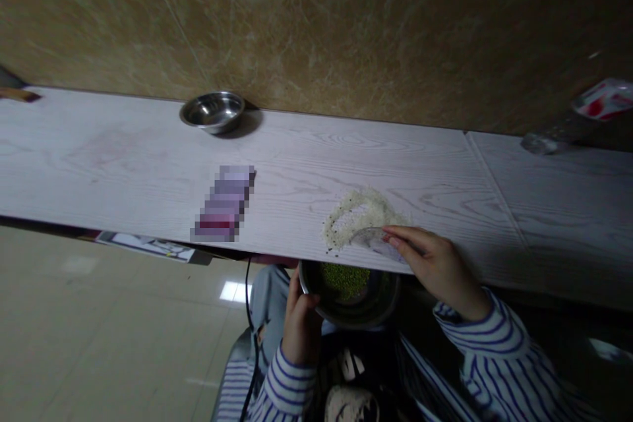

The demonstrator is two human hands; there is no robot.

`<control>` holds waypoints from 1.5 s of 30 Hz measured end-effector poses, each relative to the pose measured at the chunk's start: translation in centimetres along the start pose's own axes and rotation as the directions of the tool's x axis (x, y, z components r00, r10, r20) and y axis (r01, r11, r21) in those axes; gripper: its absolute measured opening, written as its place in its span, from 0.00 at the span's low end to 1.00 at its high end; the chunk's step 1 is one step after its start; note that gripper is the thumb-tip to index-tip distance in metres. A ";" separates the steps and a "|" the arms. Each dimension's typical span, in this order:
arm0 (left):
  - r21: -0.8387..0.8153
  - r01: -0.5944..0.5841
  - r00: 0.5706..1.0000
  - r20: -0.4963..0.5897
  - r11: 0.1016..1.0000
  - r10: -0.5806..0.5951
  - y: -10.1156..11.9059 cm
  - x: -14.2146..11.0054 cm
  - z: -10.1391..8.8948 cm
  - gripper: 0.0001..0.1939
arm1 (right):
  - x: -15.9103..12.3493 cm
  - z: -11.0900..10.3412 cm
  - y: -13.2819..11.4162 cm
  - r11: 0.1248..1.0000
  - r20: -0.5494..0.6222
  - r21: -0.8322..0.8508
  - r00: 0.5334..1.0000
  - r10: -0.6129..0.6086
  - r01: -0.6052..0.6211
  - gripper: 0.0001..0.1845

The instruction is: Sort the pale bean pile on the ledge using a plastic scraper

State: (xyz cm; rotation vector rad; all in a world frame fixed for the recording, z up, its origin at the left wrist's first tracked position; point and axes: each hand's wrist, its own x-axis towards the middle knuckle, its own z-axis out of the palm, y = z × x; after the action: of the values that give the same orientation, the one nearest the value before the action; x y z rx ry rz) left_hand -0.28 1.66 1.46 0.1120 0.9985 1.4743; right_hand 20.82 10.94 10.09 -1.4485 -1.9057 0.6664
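Note:
My left hand (301, 323) is closed on the rim of a metal bowl (380, 313), held just below the table's front edge. Inside the bowl lie many small green beans (346, 280), which look like mung beans. My right hand (440, 264) pinches a thin, clear plastic piece (370, 239), perhaps a lid or disc; its exact kind cannot be made out. The piece touches the tabletop at the near side of a loose spread of white rice grains (368, 208). A few dark or green specks are scattered among the rice, some close to the table edge.
A second, shiny metal bowl (212, 112) stands near the wall at the back left. A pixelated flat object (225, 203) lies left of the rice. At the far right is a clear plastic bottle (578, 115) with a red and white label. The narrow table (123, 151) runs along a tiled wall.

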 end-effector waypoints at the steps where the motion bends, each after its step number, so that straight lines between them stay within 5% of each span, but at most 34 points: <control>1: 0.001 -0.010 1.000 0.005 1.000 0.010 -0.1 0.0 -0.1 0.32 | 0.1 0.0 0.0 1.000 -0.003 0.005 1.000 -0.001 0.001 0.13; 13: -0.033 -0.034 0.999 0.020 0.999 0.034 -0.1 0.3 -0.6 0.29 | 0.1 2.1 -1.5 0.992 0.039 0.006 0.991 -0.127 0.127 0.14; 23: -0.025 -0.024 0.999 0.023 0.999 0.025 0.4 0.1 -0.3 0.30 | 0.9 1.3 0.0 0.999 -0.050 -0.012 0.998 -0.044 0.044 0.14; 45: 0.004 -0.034 0.999 0.022 0.999 0.034 -0.1 0.1 -0.9 0.30 | -0.5 1.3 -1.1 0.997 0.030 -0.003 0.996 -0.082 0.082 0.13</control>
State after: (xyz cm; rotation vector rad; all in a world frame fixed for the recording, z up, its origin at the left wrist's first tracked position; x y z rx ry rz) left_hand -0.78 1.26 0.82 0.1488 0.9869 1.4989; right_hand 19.22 10.17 9.89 -1.3623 -1.9793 0.6488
